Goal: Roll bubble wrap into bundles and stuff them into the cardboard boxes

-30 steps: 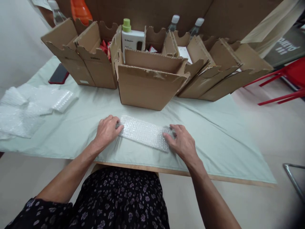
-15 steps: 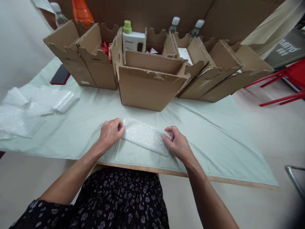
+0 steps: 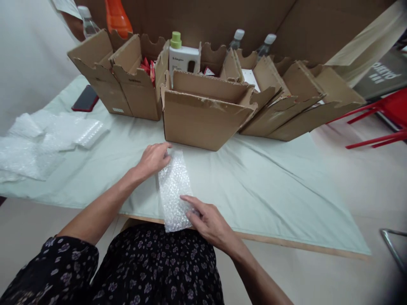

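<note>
A clear strip of bubble wrap (image 3: 174, 184) lies lengthwise toward me on the pale green cloth, its near end at the table's front edge. My left hand (image 3: 155, 159) grips its far left corner, thumb and fingers closed around the edge. At the near right side, my right hand (image 3: 206, 218) holds the strip's edge between thumb and fingers, the index finger stretched over its surface. The undersides of both grips are hidden.
Behind the wrap stands a cardboard bin (image 3: 206, 120), with several more bins around it. A white bottle with a green cap (image 3: 182, 59) is among them. More bubble wrap (image 3: 41, 144) lies at left, near a phone (image 3: 85, 98). A red chair (image 3: 391, 112) stands at right.
The bubble wrap has turned from lying crosswise to pointing toward me. My right hand has come nearer and leftward with its end, while my left hand has shifted slightly away from me.
</note>
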`<state>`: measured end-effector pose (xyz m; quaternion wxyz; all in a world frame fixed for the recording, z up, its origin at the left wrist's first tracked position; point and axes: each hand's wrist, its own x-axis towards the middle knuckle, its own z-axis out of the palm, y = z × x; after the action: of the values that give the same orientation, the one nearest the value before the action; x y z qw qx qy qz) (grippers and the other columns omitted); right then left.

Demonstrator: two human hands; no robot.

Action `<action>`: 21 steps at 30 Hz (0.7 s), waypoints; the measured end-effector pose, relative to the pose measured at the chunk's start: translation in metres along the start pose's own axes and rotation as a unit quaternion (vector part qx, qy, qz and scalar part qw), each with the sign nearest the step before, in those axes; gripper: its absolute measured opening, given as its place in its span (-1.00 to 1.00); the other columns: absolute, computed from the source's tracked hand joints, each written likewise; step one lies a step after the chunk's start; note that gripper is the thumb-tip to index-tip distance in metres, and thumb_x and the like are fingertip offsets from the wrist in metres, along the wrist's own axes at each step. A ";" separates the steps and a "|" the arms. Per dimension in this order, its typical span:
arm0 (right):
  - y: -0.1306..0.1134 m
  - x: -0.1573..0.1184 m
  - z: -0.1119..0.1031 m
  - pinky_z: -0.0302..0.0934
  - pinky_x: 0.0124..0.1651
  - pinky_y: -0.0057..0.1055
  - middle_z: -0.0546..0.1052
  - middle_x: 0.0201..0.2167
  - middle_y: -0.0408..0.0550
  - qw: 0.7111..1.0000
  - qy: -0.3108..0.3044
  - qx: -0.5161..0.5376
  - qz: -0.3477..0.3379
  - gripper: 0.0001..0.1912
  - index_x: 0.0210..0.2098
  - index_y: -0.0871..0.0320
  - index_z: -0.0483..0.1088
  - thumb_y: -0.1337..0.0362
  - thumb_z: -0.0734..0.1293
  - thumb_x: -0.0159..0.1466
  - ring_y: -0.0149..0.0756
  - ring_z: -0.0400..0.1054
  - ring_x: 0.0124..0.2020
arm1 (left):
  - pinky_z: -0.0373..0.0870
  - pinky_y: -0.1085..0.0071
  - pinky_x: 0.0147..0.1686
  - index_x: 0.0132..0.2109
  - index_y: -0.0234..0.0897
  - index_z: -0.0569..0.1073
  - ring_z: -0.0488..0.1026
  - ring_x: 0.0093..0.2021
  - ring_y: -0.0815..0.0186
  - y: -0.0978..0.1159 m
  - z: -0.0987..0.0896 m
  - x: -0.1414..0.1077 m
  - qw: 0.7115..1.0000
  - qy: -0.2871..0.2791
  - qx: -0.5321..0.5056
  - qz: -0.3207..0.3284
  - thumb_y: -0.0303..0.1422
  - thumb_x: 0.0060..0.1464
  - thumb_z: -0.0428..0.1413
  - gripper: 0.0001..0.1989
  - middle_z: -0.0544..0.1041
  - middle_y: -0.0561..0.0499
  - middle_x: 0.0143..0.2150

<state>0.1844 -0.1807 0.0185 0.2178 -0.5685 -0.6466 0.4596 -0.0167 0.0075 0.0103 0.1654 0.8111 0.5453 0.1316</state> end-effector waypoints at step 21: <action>0.010 0.008 -0.002 0.26 -0.22 -0.38 0.54 -0.38 -0.14 0.932 -0.010 0.349 0.100 -0.65 -0.06 0.11 0.57 0.04 0.42 0.27 -0.39 0.34 -0.40 | 0.47 -0.01 0.07 0.29 -0.34 0.34 0.50 0.06 0.00 0.014 0.022 -0.157 0.941 0.029 -0.161 0.298 -0.30 0.16 0.27 -0.40 0.56 -0.28 0.08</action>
<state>0.1889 -0.1731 0.0092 0.3487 -0.5142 -0.3874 0.6811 -0.0542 -0.1455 -0.0095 0.2310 0.8948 0.2550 0.2844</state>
